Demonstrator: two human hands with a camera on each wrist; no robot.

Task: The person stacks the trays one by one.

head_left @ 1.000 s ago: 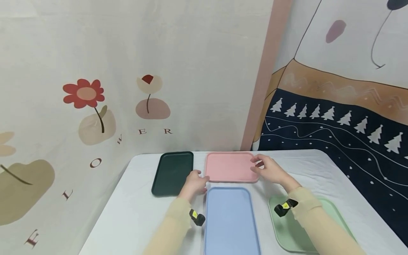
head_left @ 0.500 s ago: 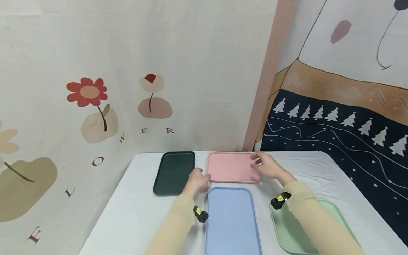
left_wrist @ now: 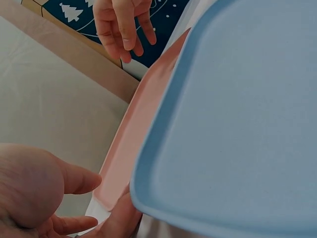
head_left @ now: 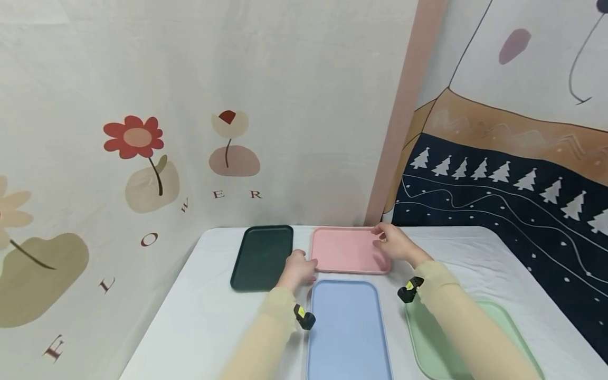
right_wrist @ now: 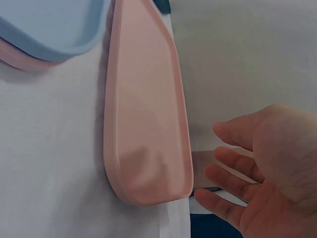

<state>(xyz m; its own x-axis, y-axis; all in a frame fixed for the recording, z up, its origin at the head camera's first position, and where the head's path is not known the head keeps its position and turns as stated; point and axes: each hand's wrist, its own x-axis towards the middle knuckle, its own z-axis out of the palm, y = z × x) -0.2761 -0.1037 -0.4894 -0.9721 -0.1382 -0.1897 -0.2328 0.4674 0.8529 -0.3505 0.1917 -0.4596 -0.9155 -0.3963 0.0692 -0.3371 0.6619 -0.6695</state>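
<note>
A pink rectangular tray (head_left: 342, 250) lies crosswise at the back of the table. By its left end is my left hand (head_left: 296, 270), fingers spread and relaxed. In the left wrist view, that hand's fingers are close to the pink tray's corner and the near corner of the blue tray (left_wrist: 233, 124). My right hand (head_left: 398, 246) is at the pink tray's right end, fingers loosely bent. The right wrist view shows those fingers (right_wrist: 230, 181) beside the tray's corner with nothing gripped. Under the blue tray's corner, another pink rim (right_wrist: 22, 60) shows.
A dark green tray (head_left: 261, 258) lies at the back left. At the front right is a light green tray (head_left: 434, 338), partly hidden under my right forearm. White cloth (head_left: 209, 322) covers the table, and a printed curtain (head_left: 304, 121) hangs right behind it.
The view has swung slightly left, so everything sits a little further right in it. My right hand has shifted a little left against the pink tray. The trays keep their places.
</note>
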